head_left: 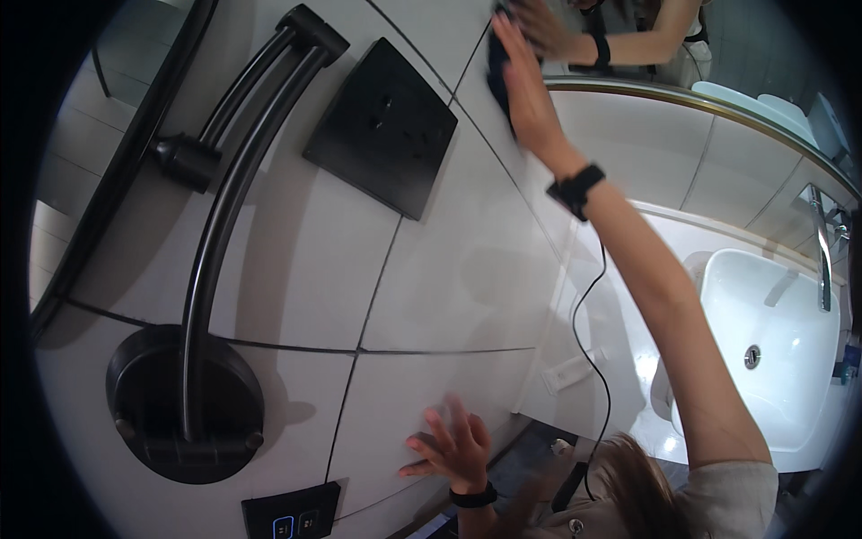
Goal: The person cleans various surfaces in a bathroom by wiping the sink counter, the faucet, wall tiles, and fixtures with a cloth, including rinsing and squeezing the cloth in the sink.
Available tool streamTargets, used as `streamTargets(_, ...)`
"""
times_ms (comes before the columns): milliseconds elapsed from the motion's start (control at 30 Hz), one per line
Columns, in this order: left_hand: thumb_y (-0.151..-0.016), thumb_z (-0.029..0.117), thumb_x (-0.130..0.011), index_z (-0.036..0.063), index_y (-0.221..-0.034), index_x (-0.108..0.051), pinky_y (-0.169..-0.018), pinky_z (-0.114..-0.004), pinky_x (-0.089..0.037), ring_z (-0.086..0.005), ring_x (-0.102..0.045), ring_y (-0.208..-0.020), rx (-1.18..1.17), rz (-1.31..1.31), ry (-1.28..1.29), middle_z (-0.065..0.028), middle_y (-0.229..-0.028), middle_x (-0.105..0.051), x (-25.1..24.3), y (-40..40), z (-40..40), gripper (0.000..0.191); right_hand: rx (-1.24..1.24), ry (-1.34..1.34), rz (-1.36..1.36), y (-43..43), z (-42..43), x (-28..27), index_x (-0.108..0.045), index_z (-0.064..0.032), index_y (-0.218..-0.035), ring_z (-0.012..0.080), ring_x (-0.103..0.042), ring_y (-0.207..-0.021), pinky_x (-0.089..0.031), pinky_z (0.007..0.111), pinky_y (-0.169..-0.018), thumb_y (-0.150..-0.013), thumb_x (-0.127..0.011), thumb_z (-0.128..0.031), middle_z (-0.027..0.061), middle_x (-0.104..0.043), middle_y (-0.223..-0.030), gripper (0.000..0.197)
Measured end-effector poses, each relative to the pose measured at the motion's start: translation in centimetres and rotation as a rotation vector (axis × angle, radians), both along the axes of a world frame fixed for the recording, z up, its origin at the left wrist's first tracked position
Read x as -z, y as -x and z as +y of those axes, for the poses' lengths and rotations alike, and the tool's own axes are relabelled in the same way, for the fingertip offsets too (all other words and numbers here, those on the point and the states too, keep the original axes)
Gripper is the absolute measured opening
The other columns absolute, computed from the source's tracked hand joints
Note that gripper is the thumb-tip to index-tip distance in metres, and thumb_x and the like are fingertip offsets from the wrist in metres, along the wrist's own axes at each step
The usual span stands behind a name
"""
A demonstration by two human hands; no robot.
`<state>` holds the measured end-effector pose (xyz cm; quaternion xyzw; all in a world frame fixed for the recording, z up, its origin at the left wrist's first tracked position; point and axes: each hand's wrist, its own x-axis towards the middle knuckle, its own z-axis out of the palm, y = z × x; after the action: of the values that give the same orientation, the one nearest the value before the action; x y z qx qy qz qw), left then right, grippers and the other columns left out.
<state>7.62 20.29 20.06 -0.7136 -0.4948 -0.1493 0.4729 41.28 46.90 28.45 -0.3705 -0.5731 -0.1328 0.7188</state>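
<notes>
High on the tiled wall, my right hand [528,101] is stretched nearly flat over a dark cloth [500,77], beside the edge of a wall mirror [633,40]. Blur hides how the fingers grip the cloth. In the mirror the same hand and forearm are reflected. My left hand [454,445] hovers lower down in front of the white wall tiles [431,377], fingers spread and holding nothing. A black band sits on each wrist.
A black swing arm [222,236] carries a black-framed mirror [121,162] at left. Near it are a black square wall plate [387,131] and a lit switch panel [293,515]. At right, a white washbasin [754,310], chrome tap [819,249], white tube [571,372] and hanging black cable [586,350].
</notes>
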Motion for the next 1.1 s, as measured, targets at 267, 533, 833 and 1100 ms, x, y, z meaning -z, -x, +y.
streamTargets(267, -0.09, 0.033, -0.047, 0.0203, -0.13, -0.054, -0.104, -0.064, 0.011, -0.0412, -0.006, -0.141, -0.045, 0.048, 0.015, -0.0115, -0.15, -0.029, -0.1, 1.1, -0.4, 0.042, -0.087, 0.14, -0.099, 8.5, -6.9, 4.0, -0.031, -0.0094, -0.144, 0.0369, -0.017, -0.14, -0.011, 0.05, -0.112, -0.091, -0.044, -0.039, 0.0172, -0.024, -0.15, 0.062)
streamTargets(533, -0.092, 0.029, -0.043, 0.0173, -0.117, -0.062, -0.109, -0.061, 0.002, -0.0424, -0.017, -0.139, 0.192, -0.09, 0.131, -0.0158, -0.139, -0.044, -0.9, 1.8, -2.0, 0.034, 0.034, 0.48, 0.609, 7.2, -5.0, 15.4, -0.029, 0.0, -0.141, 0.0329, -0.024, -0.136, -0.017, 0.039, -0.112, -0.1, -0.03, -0.028, 0.0195, -0.028, -0.146, 0.05)
streamTargets(833, -0.097, 0.032, -0.032, 0.0158, -0.13, -0.047, -0.106, -0.063, -0.018, -0.0456, -0.027, -0.133, 0.389, -0.374, 0.117, -0.0168, -0.136, -0.044, -0.9, 6.2, -8.7, 0.04, -0.121, -0.159, -0.401, 22.4, -17.1, 2.3, -0.045, -0.0175, -0.137, 0.0415, -0.021, -0.138, -0.004, 0.055, -0.111, -0.091, -0.035, -0.055, 0.0211, -0.03, -0.146, 0.06)
streamTargets(1100, -0.097, 0.032, -0.031, 0.0123, -0.111, -0.059, -0.109, -0.063, -0.008, -0.0452, -0.025, -0.135, 0.444, -0.203, 0.063, -0.0192, -0.131, -0.049, -1.1, 11.0, -13.0, 0.037, -0.026, 0.548, 0.711, 23.6, -19.5, 16.4, -0.027, 0.0017, -0.142, 0.0347, -0.02, -0.138, -0.014, 0.039, -0.113, -0.099, -0.03, -0.019, 0.0204, -0.023, -0.149, 0.048)
